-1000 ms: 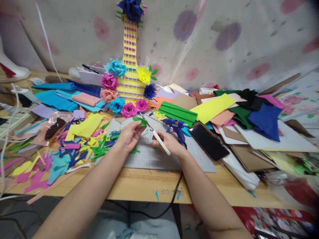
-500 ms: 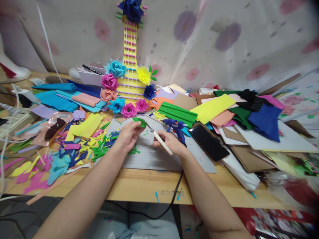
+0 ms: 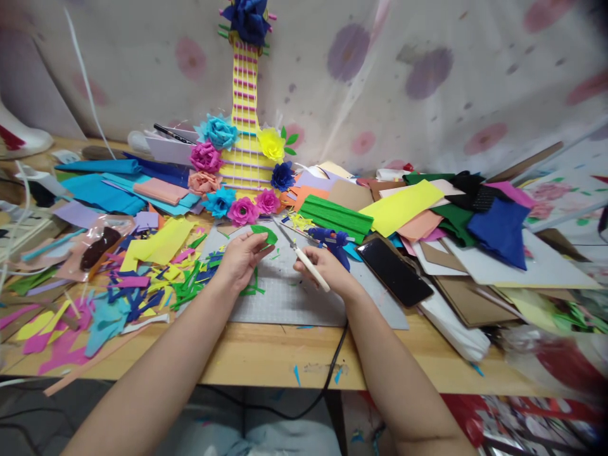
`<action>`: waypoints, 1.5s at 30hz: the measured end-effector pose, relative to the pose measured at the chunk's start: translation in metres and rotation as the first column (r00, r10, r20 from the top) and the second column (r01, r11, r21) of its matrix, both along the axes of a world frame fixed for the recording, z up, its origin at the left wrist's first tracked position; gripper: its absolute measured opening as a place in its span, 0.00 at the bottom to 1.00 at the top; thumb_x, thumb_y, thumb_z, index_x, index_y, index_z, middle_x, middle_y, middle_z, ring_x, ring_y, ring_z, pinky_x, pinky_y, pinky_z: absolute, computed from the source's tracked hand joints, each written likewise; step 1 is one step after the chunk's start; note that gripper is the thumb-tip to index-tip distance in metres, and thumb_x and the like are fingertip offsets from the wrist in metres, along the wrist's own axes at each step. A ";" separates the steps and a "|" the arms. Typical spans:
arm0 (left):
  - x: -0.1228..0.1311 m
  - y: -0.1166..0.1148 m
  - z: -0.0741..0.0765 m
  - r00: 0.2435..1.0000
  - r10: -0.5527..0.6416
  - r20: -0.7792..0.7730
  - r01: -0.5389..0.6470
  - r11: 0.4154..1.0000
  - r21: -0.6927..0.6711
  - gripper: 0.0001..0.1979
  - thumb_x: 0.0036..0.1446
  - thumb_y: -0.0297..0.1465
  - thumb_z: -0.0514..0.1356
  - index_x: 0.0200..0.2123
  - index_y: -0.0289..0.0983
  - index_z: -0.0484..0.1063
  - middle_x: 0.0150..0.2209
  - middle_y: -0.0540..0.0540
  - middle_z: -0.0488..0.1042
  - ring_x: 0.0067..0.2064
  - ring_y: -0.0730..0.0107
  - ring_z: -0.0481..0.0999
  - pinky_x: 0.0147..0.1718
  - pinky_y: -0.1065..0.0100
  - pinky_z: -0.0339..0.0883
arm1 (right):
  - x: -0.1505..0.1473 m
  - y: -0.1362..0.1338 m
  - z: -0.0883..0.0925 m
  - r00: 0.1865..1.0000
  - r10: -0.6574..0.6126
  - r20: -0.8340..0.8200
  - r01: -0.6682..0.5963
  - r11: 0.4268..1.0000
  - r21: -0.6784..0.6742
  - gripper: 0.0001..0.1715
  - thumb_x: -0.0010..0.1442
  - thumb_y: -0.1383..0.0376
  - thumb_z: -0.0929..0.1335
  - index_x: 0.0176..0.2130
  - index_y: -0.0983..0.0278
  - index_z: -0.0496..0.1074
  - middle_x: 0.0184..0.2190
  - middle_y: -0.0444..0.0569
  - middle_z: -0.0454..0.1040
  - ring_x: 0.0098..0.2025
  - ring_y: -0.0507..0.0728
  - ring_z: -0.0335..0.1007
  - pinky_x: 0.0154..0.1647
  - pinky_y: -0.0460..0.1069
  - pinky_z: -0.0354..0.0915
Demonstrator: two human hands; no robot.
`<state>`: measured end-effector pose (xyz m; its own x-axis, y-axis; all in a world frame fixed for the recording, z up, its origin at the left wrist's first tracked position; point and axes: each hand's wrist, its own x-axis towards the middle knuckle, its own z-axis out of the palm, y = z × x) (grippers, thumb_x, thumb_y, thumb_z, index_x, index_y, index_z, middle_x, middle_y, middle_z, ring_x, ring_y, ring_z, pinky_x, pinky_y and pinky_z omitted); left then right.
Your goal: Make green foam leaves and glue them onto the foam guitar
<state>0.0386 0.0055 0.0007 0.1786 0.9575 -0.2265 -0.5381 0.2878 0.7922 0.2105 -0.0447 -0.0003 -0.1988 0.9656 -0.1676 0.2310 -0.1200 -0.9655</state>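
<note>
Between its thumb and fingers, my left hand (image 3: 243, 258) pinches a small green paper piece (image 3: 264, 234) with a rounded, leaf-like outline. My right hand (image 3: 323, 271) is closed on white-handled scissors (image 3: 311, 267), whose blades point up and left, just right of the green piece and apart from it. Both hands are over a grey cutting mat (image 3: 285, 310). Behind them leans a yellow guitar shape (image 3: 246, 161) bordered with paper flowers, with green leaves (image 3: 289, 140) beside its yellow flower.
A blue glue gun (image 3: 332, 239) and a black phone (image 3: 394, 271) lie right of my right hand. Coloured scraps (image 3: 142, 278) cover the left side. Folded green paper (image 3: 336, 217) and more sheets are piled at the back right. A black cable (image 3: 332, 367) crosses the front edge.
The scissor blades have come away from the green piece, leaving a gap. The green piece is turned so more of its face shows. The whole view has shifted slightly.
</note>
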 end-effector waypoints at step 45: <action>0.026 -0.022 -0.013 0.981 -0.069 -0.182 0.081 0.995 0.061 0.14 0.32 0.32 0.69 0.20 0.33 0.66 0.20 0.53 0.70 0.25 0.77 0.71 0.33 0.69 0.68 | -0.027 0.001 -0.024 0.859 -0.490 -0.149 0.503 0.752 0.427 0.15 0.48 0.60 0.68 0.34 0.61 0.59 0.26 0.40 0.63 0.26 0.49 0.61 0.27 0.45 0.59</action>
